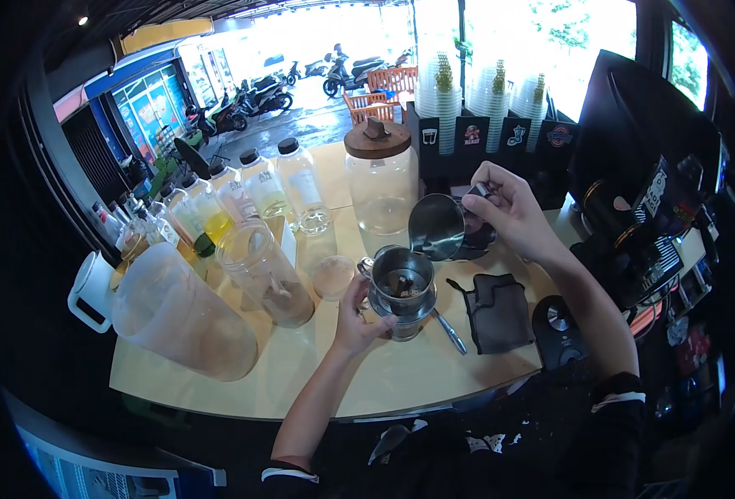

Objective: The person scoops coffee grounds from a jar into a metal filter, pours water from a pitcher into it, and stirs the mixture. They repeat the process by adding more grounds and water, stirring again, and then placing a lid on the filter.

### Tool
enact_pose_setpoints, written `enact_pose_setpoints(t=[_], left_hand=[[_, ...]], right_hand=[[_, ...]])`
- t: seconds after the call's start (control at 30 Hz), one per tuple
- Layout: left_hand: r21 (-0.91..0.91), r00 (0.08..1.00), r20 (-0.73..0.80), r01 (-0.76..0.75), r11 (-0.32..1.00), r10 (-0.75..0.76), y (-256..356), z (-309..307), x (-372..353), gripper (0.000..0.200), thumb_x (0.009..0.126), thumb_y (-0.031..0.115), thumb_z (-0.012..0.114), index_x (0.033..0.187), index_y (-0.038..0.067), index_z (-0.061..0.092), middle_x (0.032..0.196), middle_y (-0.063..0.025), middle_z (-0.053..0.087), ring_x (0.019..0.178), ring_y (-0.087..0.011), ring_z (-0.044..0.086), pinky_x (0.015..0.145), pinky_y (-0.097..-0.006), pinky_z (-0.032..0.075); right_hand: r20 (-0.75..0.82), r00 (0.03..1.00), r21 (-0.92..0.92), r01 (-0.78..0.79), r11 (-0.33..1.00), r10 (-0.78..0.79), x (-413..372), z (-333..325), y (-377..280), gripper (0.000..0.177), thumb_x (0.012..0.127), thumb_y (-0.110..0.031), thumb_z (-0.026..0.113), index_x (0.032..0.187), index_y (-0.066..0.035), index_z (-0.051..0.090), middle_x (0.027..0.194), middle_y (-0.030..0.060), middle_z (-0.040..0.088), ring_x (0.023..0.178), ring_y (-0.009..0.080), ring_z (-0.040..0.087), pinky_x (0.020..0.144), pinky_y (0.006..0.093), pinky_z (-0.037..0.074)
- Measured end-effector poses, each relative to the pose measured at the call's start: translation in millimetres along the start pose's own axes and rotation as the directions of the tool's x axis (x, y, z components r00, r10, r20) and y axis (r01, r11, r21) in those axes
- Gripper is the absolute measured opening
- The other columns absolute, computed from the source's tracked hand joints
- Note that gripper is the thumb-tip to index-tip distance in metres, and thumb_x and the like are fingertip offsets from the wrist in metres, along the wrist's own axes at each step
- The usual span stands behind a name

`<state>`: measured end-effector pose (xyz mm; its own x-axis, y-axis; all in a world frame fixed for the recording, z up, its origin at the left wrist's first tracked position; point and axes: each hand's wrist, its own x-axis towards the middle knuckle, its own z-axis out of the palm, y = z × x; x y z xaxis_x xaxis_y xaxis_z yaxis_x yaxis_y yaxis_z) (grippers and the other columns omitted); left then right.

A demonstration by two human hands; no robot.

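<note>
My left hand (357, 323) is closed around the side of a metal drip coffee filter (409, 309), which sits on a small cup that my fingers partly hide. Dark grounds and some liquid show inside the filter. My right hand (507, 208) grips the dark handle of a metal pitcher (436, 229). The pitcher is tilted left, its lip just above the filter's right rim; I cannot make out a stream. Beside the filter lies a slim silver utensil (450, 334). A dark mesh pouch (502, 314) rests to the right.
A large glass jar with wooden lid (379, 187) stands behind the filter. To the left are a tall clear container (263, 279), a big plastic pitcher (180, 320) and several bottles (259, 187). Stacked plastic cups (488, 116) fill a black holder. A black dial device (557, 324) sits right.
</note>
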<state>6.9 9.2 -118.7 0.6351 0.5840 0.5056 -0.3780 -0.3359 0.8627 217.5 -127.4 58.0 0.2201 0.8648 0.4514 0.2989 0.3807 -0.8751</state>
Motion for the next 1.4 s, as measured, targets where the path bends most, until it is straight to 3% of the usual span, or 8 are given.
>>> enact_pose_setpoints(t=[0.1,0.17,0.37,0.57,1.1,1.17,1.4], left_hand=[[-0.001,1.0,0.006,0.003,1.0,-0.003,0,-1,0,0.08,0.06,0.032,0.085,0.125,0.003,0.048,0.115,-0.008,0.059,0.11,-0.0197,0.057,0.097,-0.0357,0.041],[-0.008,1.0,0.012,0.008,1.0,-0.008,0,-1,1,0.081,0.059,0.032,0.086,0.125,0.003,0.048,0.115,-0.0078,0.059,0.11,-0.0196,0.057,0.097,-0.0356,0.041],[0.017,1.0,0.006,0.001,1.0,-0.002,-1,-2,0,0.081,0.059,0.033,0.086,0.125,0.004,0.049,0.115,-0.007,0.059,0.11,-0.0197,0.057,0.097,-0.036,0.041],[-0.005,1.0,-0.006,0.001,1.0,-0.001,2,1,1,0.081,0.058,0.034,0.086,0.124,0.003,0.05,0.115,-0.0071,0.059,0.109,-0.0197,0.057,0.097,-0.0361,0.041],[-0.032,1.0,-0.015,0.012,0.999,-0.012,5,2,1,0.082,0.058,0.035,0.086,0.124,0.003,0.05,0.115,-0.0069,0.058,0.108,-0.0186,0.057,0.096,-0.0347,0.042],[-0.016,1.0,-0.002,0.017,1.0,-0.017,5,2,1,0.082,0.058,0.036,0.086,0.124,0.003,0.05,0.115,-0.007,0.058,0.108,-0.0185,0.057,0.096,-0.0346,0.042],[-0.017,1.0,0.001,-0.005,1.0,0.005,-1,0,1,0.083,0.058,0.037,0.086,0.125,0.002,0.049,0.116,-0.0077,0.059,0.109,-0.0189,0.057,0.096,-0.0345,0.042]], right_hand=[[0.039,0.999,-0.025,0.014,1.0,-0.013,4,3,-4,0.019,0.092,-0.006,0.058,0.084,-0.004,0.041,0.069,-0.0048,0.043,0.066,-0.002,0.047,0.059,0.0173,0.046],[0.08,0.997,-0.096,-0.016,0.995,0.024,7,2,-5,0.017,0.091,-0.007,0.062,0.087,-0.004,0.045,0.077,-0.0017,0.05,0.073,0.0012,0.055,0.063,0.0183,0.047],[0.119,0.993,-0.221,0.029,0.975,-0.002,10,6,-15,0.02,0.089,-0.009,0.064,0.084,-0.004,0.046,0.078,-0.001,0.05,0.073,0.0011,0.054,0.063,0.0189,0.047],[0.13,0.991,-0.189,0.048,0.981,-0.024,9,15,-24,0.012,0.09,-0.004,0.06,0.089,0.0,0.048,0.07,-0.0034,0.045,0.066,0.0014,0.054,0.061,0.0201,0.055],[0.158,0.987,-0.271,0.045,0.962,-0.001,8,18,-28,0.017,0.089,-0.004,0.061,0.085,0.0,0.045,0.068,-0.0033,0.042,0.065,0.0023,0.052,0.062,0.021,0.056],[0.161,0.987,-0.3,0.057,0.952,-0.008,8,17,-27,0.019,0.088,-0.01,0.064,0.083,-0.003,0.046,0.071,-0.0003,0.052,0.069,0.0021,0.056,0.057,0.0199,0.042],[0.164,0.986,-0.282,0.044,0.958,0.003,9,20,-27,0.019,0.088,-0.011,0.064,0.084,-0.003,0.047,0.073,0.0001,0.054,0.068,0.002,0.057,0.056,0.0187,0.04]])
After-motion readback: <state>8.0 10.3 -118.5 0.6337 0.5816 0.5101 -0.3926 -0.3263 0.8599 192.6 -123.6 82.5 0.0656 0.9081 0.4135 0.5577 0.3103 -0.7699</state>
